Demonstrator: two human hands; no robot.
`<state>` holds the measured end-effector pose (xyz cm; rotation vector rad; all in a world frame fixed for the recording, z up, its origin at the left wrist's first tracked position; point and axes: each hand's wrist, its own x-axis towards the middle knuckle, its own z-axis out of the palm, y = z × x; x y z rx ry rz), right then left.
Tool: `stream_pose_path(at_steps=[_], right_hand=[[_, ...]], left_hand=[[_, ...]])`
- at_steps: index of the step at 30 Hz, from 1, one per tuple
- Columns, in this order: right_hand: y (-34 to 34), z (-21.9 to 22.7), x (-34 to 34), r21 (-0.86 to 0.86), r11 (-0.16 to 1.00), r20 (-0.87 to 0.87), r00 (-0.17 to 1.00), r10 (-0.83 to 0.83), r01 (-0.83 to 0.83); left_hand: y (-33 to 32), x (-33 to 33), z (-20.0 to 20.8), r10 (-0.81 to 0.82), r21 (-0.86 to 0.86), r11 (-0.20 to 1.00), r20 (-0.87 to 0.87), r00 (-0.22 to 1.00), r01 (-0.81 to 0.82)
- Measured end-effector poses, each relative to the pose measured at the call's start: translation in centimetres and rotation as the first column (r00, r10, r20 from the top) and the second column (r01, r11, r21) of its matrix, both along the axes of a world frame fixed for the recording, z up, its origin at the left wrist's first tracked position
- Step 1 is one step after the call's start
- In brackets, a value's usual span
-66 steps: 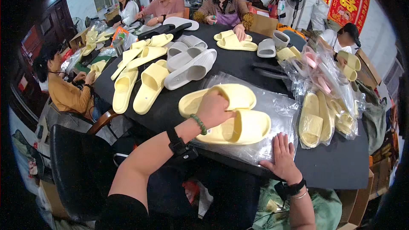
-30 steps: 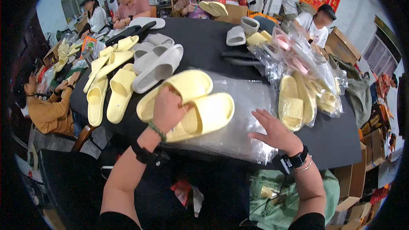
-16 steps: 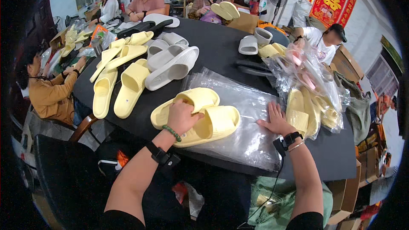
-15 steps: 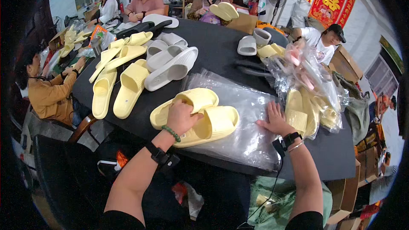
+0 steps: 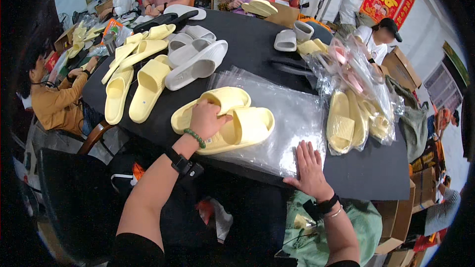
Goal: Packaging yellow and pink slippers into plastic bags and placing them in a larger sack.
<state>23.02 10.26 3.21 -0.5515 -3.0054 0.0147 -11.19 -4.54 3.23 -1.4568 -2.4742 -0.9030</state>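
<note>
At our black table's [image 5: 368,178] near edge we have clear bags [image 5: 292,113]; on their left part sit the yellow slippers [image 5: 247,127], clamped in our left hand [image 5: 207,120]. Our right hand [image 5: 312,177], fingers apart, touches the bags' near right corner.

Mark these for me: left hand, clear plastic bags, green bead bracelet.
Left hand [image 5: 207,119]: head view, back of the hand.
Clear plastic bags [image 5: 292,111]: head view, bare top surface.
Green bead bracelet [image 5: 196,137]: head view, middle of the beads.
</note>
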Motion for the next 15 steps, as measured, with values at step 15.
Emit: stream_pose_path(at_steps=[15], right_hand=[[-0.3,-0.2,0.7,-0.083,0.996,-0.036,0.999,-0.025,0.022]], left_hand=[[-0.9,-14.3,14.8,0.108,0.264,0.964,-0.454,0.884,0.018]])
